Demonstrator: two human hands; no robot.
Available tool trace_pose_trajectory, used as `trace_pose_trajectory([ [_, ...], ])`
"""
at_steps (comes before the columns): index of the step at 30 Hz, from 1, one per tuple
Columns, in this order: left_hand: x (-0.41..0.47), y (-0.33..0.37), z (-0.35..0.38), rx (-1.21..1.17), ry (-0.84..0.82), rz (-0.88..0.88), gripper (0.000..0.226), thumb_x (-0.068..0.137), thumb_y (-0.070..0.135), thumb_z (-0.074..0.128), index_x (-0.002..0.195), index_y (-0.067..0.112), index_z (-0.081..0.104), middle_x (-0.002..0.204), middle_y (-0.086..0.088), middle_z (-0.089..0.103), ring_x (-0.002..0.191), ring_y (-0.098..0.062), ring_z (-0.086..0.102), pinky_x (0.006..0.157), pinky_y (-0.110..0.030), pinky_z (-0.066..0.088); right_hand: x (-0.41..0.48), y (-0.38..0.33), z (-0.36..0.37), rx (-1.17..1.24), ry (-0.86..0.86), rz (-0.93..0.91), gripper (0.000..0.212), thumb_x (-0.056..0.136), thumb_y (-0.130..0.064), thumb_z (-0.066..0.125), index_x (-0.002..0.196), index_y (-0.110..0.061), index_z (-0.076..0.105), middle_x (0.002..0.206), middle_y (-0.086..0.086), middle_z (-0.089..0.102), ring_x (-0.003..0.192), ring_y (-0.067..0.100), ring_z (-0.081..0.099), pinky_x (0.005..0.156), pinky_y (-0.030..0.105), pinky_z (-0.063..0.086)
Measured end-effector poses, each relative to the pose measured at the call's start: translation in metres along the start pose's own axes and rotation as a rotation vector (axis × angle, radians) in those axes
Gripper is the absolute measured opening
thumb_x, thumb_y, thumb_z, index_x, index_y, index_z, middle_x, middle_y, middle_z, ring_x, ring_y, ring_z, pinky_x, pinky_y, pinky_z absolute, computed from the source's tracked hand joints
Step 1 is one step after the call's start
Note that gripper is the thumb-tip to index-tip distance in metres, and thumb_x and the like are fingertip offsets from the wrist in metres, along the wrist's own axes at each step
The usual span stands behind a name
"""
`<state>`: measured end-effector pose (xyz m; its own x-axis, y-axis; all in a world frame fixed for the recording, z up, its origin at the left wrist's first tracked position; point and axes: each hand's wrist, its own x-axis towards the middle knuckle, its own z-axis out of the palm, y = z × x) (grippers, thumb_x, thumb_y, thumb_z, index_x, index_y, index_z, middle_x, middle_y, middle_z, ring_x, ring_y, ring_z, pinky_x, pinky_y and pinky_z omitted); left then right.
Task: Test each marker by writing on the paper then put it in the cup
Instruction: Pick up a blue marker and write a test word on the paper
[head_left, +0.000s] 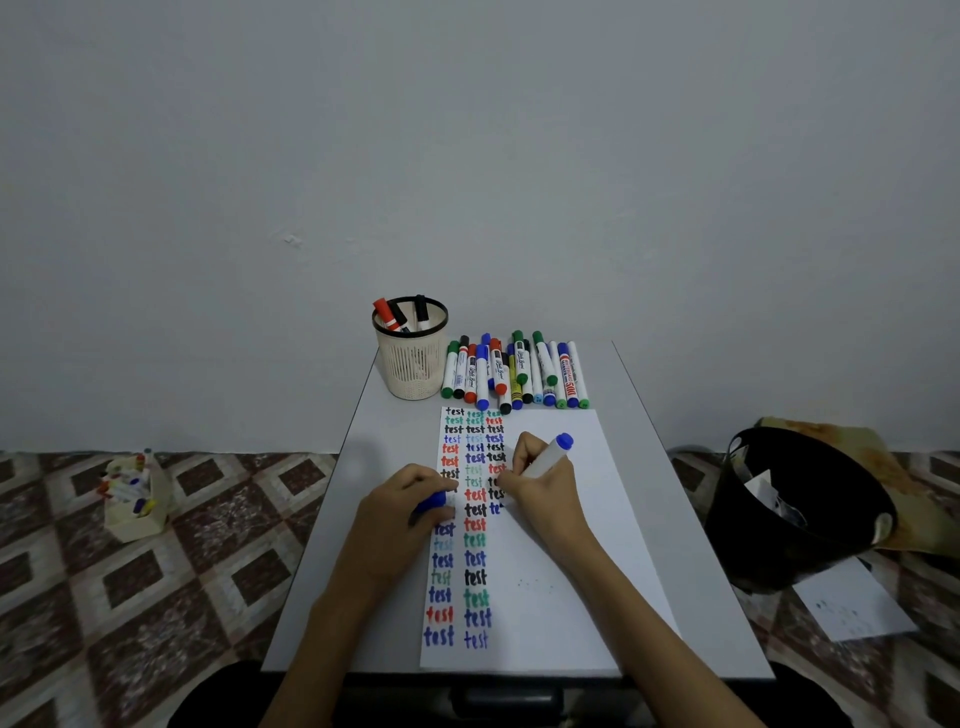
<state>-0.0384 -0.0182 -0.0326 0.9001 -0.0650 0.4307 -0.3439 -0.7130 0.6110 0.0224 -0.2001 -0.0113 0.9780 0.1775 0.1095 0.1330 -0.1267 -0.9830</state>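
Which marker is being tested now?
The blue marker in the right hand, writing on the paper; the left hand holds its blue cap. The others lie capped beside the cup or stand in it.

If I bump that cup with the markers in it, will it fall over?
Probably light: the cream pen cup has slotted walls, so a bump may slide it. It might tip, since the three markers inside lean on its rim and stick out above. It stands by the table's far left corner, so a hard push could knock it off.
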Motion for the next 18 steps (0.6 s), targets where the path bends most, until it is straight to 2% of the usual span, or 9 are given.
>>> trace_pose_trajectory([
  [2, 0.0003, -0.0002, 0.0002, 0.005, 0.006, 0.0, 0.023, 0.083, 0.022, 0.067, 0.105, 0.014, 0.067, 0.103, 0.011, 0.058, 0.09, -0.004, 0.059, 0.076, -0.002, 0.045, 0.0011, 0.001, 0.0003, -0.012, -0.01, 0.0, 0.036, 0.078, 0.011, 0.06, 0.062, -0.013, 0.038, 0.072, 0.028, 0.053, 0.08, 0.036, 0.065, 0.062, 0.042, 0.056],
  [5, 0.0005, -0.0007, 0.0006, 0.013, 0.011, -0.003, 0.024, 0.083, 0.022, 0.068, 0.104, 0.013, 0.067, 0.104, 0.008, 0.06, 0.09, -0.004, 0.059, 0.076, -0.002, 0.044, -0.0007, -0.0012, -0.0015, -0.022, -0.025, 0.002, 0.038, 0.077, 0.014, 0.061, 0.06, -0.011, 0.037, 0.058, 0.007, 0.05, 0.063, 0.015, 0.06, 0.052, 0.023, 0.049],
  [8, 0.0002, -0.0008, 0.0007, 0.018, 0.016, 0.003, 0.024, 0.083, 0.023, 0.068, 0.105, 0.013, 0.067, 0.104, 0.007, 0.06, 0.091, -0.005, 0.059, 0.078, -0.008, 0.048, -0.0002, -0.0011, -0.0021, 0.003, 0.002, 0.031, 0.037, 0.079, 0.016, 0.059, 0.062, -0.008, 0.037, 0.051, -0.007, 0.051, 0.055, 0.003, 0.058, 0.048, 0.016, 0.045],
  [13, 0.0003, 0.0001, 0.0001, 0.014, 0.004, 0.006, 0.025, 0.083, 0.024, 0.067, 0.106, 0.013, 0.066, 0.102, 0.014, 0.054, 0.09, -0.003, 0.058, 0.077, -0.003, 0.045, -0.001, -0.0008, 0.0004, -0.005, 0.012, 0.015, 0.034, 0.083, 0.014, 0.056, 0.065, -0.008, 0.037, 0.052, -0.009, 0.051, 0.051, -0.002, 0.057, 0.046, 0.013, 0.042],
  [15, 0.0002, 0.0002, 0.0, 0.017, -0.001, 0.014, 0.026, 0.083, 0.025, 0.066, 0.106, 0.013, 0.066, 0.102, 0.013, 0.053, 0.09, -0.004, 0.058, 0.077, -0.002, 0.045, 0.0, -0.0001, -0.001, 0.025, 0.037, 0.013, 0.033, 0.082, 0.014, 0.056, 0.065, -0.008, 0.038, 0.056, -0.002, 0.049, 0.052, 0.001, 0.055, 0.046, 0.015, 0.043],
  [18, 0.0004, 0.0, 0.0003, 0.003, 0.011, 0.017, 0.026, 0.083, 0.024, 0.066, 0.106, 0.013, 0.066, 0.103, 0.011, 0.051, 0.09, -0.006, 0.058, 0.078, -0.007, 0.049, -0.0005, -0.0015, -0.0005, 0.025, 0.048, -0.003, 0.036, 0.08, 0.016, 0.055, 0.063, -0.01, 0.038, 0.056, 0.0, 0.044, 0.05, 0.001, 0.047, 0.046, 0.015, 0.039],
])
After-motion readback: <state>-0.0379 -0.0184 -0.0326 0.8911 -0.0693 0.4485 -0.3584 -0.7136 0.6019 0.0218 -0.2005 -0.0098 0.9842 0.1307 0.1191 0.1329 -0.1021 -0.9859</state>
